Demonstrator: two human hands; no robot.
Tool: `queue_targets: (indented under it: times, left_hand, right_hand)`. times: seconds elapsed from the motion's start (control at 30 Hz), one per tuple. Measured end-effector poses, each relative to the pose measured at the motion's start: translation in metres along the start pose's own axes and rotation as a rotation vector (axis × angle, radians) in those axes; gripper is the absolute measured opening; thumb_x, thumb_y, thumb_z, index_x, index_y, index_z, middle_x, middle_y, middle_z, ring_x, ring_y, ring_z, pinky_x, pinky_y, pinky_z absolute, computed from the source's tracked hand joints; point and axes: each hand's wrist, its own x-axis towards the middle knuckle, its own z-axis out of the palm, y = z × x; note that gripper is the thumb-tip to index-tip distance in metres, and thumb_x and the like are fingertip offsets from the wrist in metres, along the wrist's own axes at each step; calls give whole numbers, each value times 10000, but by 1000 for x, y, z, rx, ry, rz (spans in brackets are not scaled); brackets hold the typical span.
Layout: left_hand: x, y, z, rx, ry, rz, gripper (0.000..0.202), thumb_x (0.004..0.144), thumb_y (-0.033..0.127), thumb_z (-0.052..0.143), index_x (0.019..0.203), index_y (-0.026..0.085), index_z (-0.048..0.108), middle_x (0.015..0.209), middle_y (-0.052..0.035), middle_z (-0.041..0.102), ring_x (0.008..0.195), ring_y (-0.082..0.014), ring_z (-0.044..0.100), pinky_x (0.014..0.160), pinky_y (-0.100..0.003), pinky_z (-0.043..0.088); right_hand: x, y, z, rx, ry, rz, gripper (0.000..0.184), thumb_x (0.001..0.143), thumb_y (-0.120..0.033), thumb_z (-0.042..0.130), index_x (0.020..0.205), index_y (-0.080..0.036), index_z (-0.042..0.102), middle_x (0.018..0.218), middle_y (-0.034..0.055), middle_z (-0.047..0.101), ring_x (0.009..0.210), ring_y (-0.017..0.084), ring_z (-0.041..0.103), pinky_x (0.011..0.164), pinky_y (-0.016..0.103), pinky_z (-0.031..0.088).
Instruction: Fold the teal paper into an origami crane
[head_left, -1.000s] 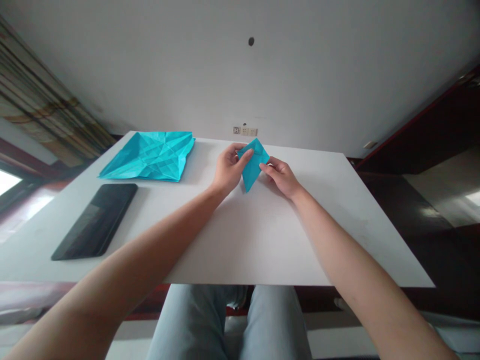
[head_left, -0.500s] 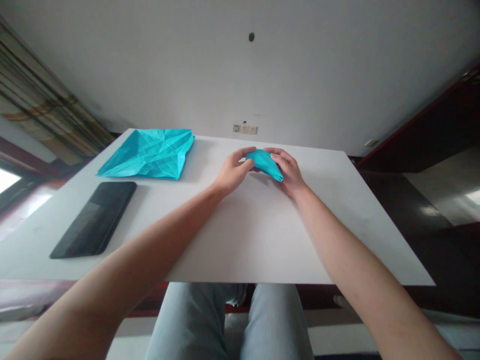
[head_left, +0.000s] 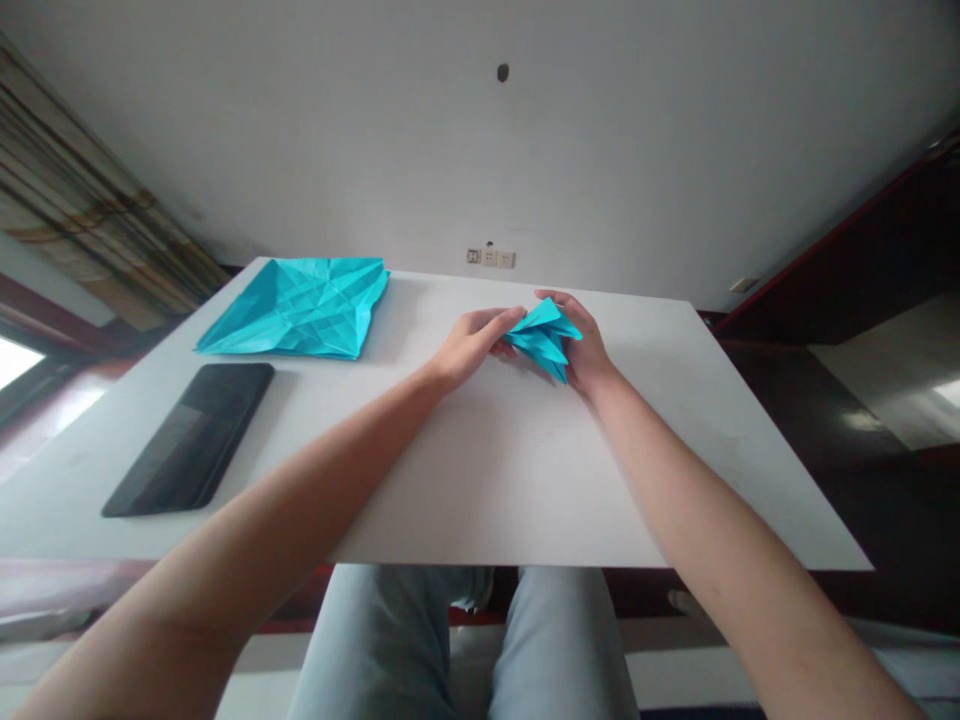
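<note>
Between my hands, above the far middle of the table, is a folded piece of turquoise paper (head_left: pixel 541 338) with several pointed flaps fanned apart. My left hand (head_left: pixel 474 345) pinches its left end, thumb on top and the other fingers partly hidden underneath. Behind and to the right of the paper, my right hand (head_left: pixel 585 345) is curled around its right side. Some of that hand's fingers are hidden by the flaps.
A stack of creased turquoise paper sheets (head_left: pixel 300 305) lies at the white table's (head_left: pixel 495 480) far left corner. Nearer on the left is a dark phone-like slab (head_left: pixel 191 440). Wall sockets (head_left: pixel 490 258) sit beyond the far edge; a curtain (head_left: pixel 75 200) hangs left.
The folded paper has turned and its flaps have spread open, where it was a flat, compact shape before. My left thumb has shifted onto its left tip.
</note>
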Motion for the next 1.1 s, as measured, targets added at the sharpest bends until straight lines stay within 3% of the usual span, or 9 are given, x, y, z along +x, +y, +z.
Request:
queue_targets:
  times: [0.13,0.27,0.37,0.43,0.53,0.63,0.73,0.87,1.1]
  left_hand:
    - [-2,1,0,-7,-70,-20,898,890,928,1011,1373,178,908,1166,-141,915,949,-255,853,843,-367,711]
    - [1,-6,1,-6,-38,-16,677,976,809,989,1197,184,852,1066,-122,888,904,-246,849,801,-353,694]
    - [4,-13,1,1,28,-9,527,1047,714,931,1120,205,815,987,-91,867,848,-237,828,768,-355,685]
    - [6,-17,1,26,77,1,438,1081,640,897,1152,212,839,1008,-82,885,876,-249,837,791,-370,703]
    - [7,-20,0,97,122,38,271,1077,445,889,1234,225,892,1163,-82,936,1048,-269,880,938,-384,733]
    - [6,-21,-2,128,163,46,281,988,255,896,1268,231,899,1307,-90,937,1133,-250,887,1013,-372,720]
    - [5,-19,-3,163,215,57,296,916,242,948,1203,217,883,1295,-107,918,1099,-254,877,983,-385,720]
    - [4,-17,-1,252,209,82,177,946,291,925,1086,203,861,1157,-116,917,1102,-298,858,1027,-437,704]
    - [6,-32,-1,213,377,49,311,918,251,959,1164,248,769,1115,-65,893,1070,-275,854,986,-392,717]
  right_hand:
    - [-1,-3,1,-7,-15,-7,755,803,-949,980,1185,-323,801,938,2,685,923,247,698,866,422,638]
    - [-3,-4,3,-46,-64,13,713,888,-982,867,1141,-318,803,1073,53,805,1019,284,765,845,430,650]
    - [-5,-1,1,-58,-95,31,684,820,-861,992,1236,-339,841,1080,34,826,954,269,745,762,400,607]
    - [-6,1,-1,-62,-122,12,788,738,-781,1097,1348,-359,829,1093,18,833,940,259,733,764,390,600]
    - [-6,2,-2,-76,-185,-34,945,659,-766,1181,1410,-363,772,1101,6,824,923,235,715,809,383,606]
    - [-7,1,-1,-134,-236,-69,942,651,-819,1184,1356,-349,774,1060,-4,785,855,200,646,763,357,555]
    - [-8,0,2,-204,-222,-102,818,709,-889,1131,1206,-319,818,1053,22,788,851,205,613,722,356,500]
    - [-8,1,4,-250,-166,-91,760,812,-993,1004,1062,-299,822,868,1,703,753,193,545,692,365,416]
    - [-5,5,2,-281,-144,-156,735,834,-918,1014,1235,-338,805,1005,12,723,743,188,496,682,374,391]
